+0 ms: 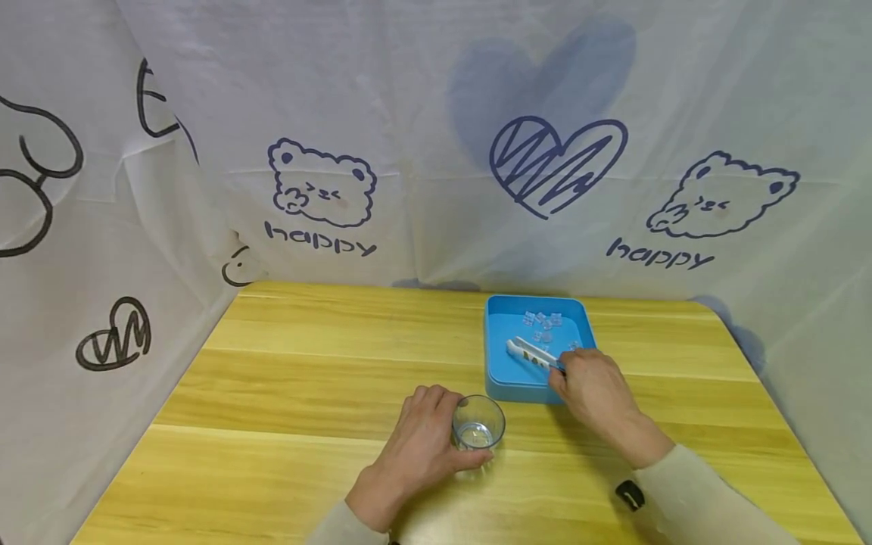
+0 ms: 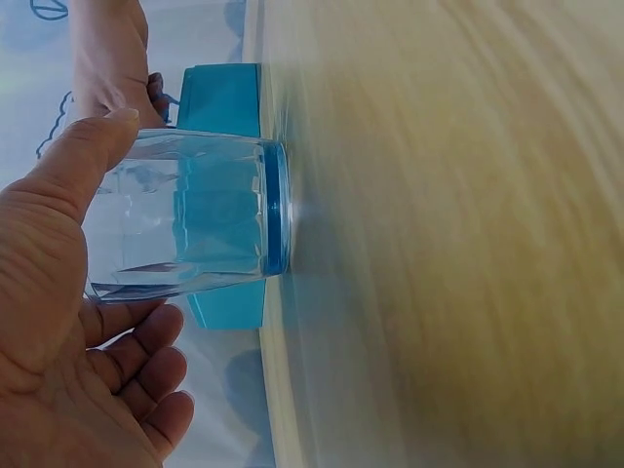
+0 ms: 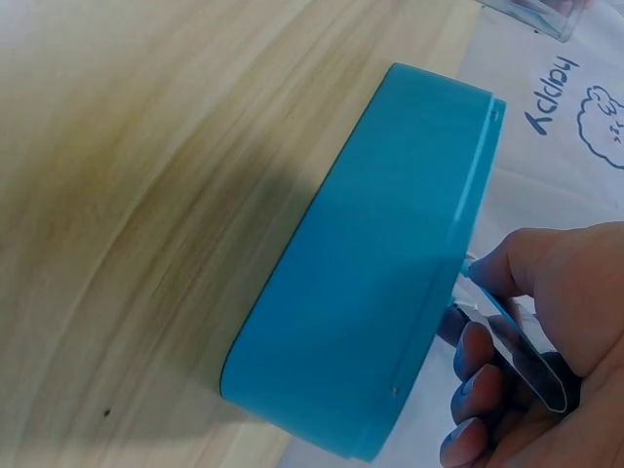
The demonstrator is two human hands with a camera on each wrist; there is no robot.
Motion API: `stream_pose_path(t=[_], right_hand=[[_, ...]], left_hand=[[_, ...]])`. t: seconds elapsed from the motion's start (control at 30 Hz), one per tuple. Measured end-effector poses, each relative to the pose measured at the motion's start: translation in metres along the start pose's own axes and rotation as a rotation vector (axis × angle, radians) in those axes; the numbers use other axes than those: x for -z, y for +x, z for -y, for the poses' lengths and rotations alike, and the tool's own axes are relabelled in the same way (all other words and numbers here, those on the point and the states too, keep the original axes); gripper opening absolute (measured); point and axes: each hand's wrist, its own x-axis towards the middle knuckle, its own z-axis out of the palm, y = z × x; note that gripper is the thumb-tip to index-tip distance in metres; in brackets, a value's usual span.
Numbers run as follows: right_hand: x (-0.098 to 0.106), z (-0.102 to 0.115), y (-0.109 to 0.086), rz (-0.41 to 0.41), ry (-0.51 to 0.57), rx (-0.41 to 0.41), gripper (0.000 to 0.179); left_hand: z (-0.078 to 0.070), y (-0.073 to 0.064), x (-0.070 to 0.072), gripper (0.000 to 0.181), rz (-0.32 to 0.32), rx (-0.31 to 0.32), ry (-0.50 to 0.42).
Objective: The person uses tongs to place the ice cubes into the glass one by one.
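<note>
A clear drinking glass [image 1: 479, 416] stands upright on the table, and my left hand [image 1: 418, 435] holds it between thumb and fingers. In the left wrist view the thumb lies along one side of the glass [image 2: 219, 214], with the other fingers loosely bent on the opposite side. My right hand [image 1: 602, 390] grips a pair of tongs [image 1: 530, 355] with white, printed arms. Their tips reach over the inside of a blue open box [image 1: 521, 392]. Several small clear cubes [image 1: 545, 320] lie in the box, mostly toward its back. Nothing visible is between the tong tips.
The box sits on a wood-grain table [image 1: 306, 378], just beyond the glass and toward the right. White cloth [image 1: 436, 151] with drawn bears and hearts hangs behind the table and along its sides. A dark band [image 1: 630, 495] shows at the right sleeve.
</note>
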Motion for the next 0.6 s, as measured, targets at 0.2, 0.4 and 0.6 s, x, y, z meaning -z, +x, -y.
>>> stream_pose_path(t=[0.2, 0.4, 0.6], right_hand=[[0.01, -0.002, -0.008, -0.019, 0.02, 0.005, 0.033], [0.02, -0.004, -0.018, -0.065, 0.061, 0.026, 0.04], [0.032, -0.002, -0.026, -0.102, 0.082, 0.036, 0.036]], left_hand=[[0.0, -0.001, 0.0, 0.076, 0.005, 0.005, -0.004], [0.0, -0.001, 0.0, 0.075, 0.002, 0.003, -0.008], [-0.001, -0.001, 0.0, 0.074, 0.0, -0.002, -0.005]])
